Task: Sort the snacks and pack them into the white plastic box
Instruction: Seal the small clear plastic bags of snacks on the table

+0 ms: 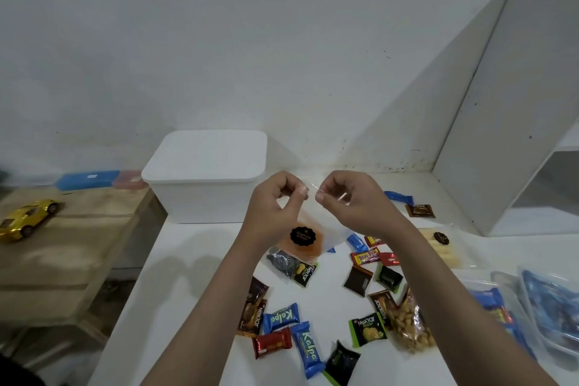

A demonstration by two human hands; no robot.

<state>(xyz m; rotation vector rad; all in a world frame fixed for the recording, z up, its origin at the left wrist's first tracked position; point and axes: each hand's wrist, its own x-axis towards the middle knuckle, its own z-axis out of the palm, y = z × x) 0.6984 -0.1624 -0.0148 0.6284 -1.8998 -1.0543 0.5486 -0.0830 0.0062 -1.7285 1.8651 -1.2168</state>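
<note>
We hold a clear bag (313,229) up over the white table (200,247), left hand (275,207) and right hand (347,200) each pinching its top edge between thumb and fingers, close together just in front of the white box (203,185). Risk as we judge it: the film is thin and slippery, so a pull that is uneven could tear the mouth or let the orange chips (300,244) inside spill onto the loose snacks below; the bag hangs low enough that a swing could also knock wrappers about. The box lid is on, so nothing can go in until it comes off, and that needs a free hand. Bag looks transparent, mostly slack, orange contents settled at the bottom, round black sticker (302,236) on the front. Small wrapped snacks lie scattered near us: blue bars (308,349), a red one (272,345), green and brown packets, a bag of nuts (407,326)
</note>
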